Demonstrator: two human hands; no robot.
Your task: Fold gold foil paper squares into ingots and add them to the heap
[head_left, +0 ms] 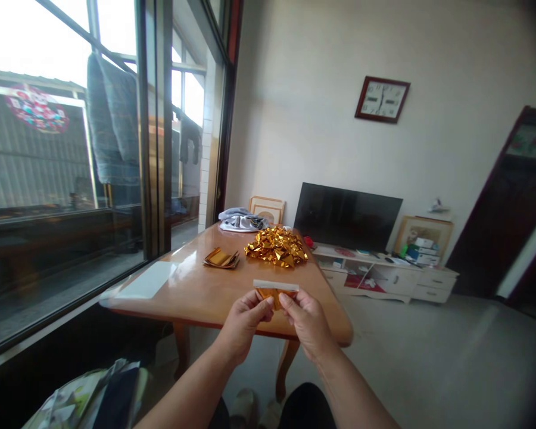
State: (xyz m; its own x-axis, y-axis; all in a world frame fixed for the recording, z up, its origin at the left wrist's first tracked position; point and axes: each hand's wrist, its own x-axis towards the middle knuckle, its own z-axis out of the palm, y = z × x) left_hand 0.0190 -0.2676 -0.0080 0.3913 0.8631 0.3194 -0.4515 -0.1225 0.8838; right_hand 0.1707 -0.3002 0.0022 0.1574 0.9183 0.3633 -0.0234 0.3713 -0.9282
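Note:
Between my two hands, over the near edge of the wooden table, is a small sheet of gold foil paper with a pale strip along its top. My left hand pinches its left side, and my right hand pinches its right side. The thumbs lie on the near face, close together. Beyond the hands sits a heap of folded gold foil pieces. A stack of flat gold paper sheets lies to its left on the table.
Folded clothes lie at the table's far end. A white sheet is at the left by the window. Behind stand a television and a white cabinet. A bag of papers is at the lower left.

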